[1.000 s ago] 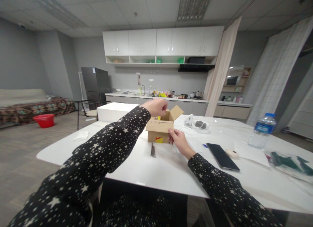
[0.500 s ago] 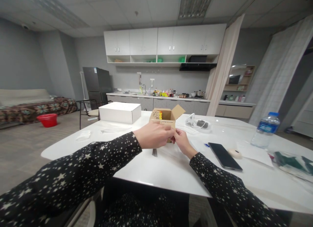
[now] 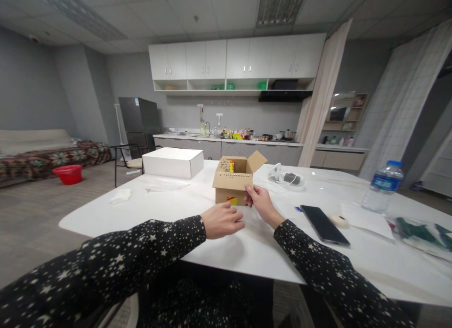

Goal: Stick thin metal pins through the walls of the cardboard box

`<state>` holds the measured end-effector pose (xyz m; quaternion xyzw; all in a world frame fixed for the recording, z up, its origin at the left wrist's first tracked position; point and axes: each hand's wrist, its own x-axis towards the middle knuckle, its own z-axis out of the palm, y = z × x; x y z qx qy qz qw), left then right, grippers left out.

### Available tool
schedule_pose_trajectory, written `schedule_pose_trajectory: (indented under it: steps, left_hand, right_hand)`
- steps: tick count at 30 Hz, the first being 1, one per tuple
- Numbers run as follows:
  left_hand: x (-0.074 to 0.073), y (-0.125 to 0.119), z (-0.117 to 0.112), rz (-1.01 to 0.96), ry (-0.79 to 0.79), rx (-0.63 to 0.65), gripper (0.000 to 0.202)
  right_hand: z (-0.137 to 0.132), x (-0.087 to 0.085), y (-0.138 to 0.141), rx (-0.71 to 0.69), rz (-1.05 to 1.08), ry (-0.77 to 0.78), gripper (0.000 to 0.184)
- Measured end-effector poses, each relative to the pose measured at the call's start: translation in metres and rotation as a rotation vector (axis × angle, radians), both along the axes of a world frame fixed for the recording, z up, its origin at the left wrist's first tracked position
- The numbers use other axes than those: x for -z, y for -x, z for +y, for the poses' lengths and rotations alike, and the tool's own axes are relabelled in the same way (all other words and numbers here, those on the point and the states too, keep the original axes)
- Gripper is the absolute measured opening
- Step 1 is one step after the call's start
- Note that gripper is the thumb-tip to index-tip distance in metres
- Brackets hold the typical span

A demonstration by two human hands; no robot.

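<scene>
A small open cardboard box point(image 3: 231, 183) stands on the white table point(image 3: 169, 210), with rows of holes along its front flap and a red-yellow label low on the front. My right hand point(image 3: 260, 202) grips its lower right front corner with thumb and fingers. My left hand point(image 3: 223, 220) lies on the table just in front of the box, its fingers curled down over the spot where thin dark metal rods lay. The rods are hidden under it.
A closed white box point(image 3: 173, 162) sits at the back left, a white cloth point(image 3: 120, 195) near the left edge. To the right lie a black phone point(image 3: 325, 219), a tape roll point(image 3: 338, 220), a water bottle point(image 3: 383, 187) and a plastic bag point(image 3: 420, 236).
My left hand came down from the top of the box to the table in front of it, covering the dark rods. My right hand stayed on the box.
</scene>
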<state>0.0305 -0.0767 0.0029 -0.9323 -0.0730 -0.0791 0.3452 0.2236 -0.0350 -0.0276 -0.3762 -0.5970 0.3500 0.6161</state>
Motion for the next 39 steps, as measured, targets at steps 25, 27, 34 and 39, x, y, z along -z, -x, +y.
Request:
schedule_pose_trajectory:
  steps: [25,27,34,39]
  left_hand:
    - [0.033,0.009,0.021,-0.040,0.144,-0.025,0.011]
    - [0.034,0.010,0.022,-0.044,0.154,-0.030,0.012]
    - [0.032,0.013,0.023,-0.038,0.179,-0.028,0.011]
    - [0.032,0.016,0.023,-0.042,0.188,-0.026,0.010]
  right_hand:
    - [-0.004,-0.005,0.000,-0.007,0.017,0.013,0.049]
    - [-0.003,-0.004,0.000,-0.006,0.015,0.013,0.049]
    - [-0.003,-0.004,0.000,-0.019,0.020,0.017,0.048]
    - [-0.002,-0.003,0.000,-0.016,0.018,0.019,0.049]
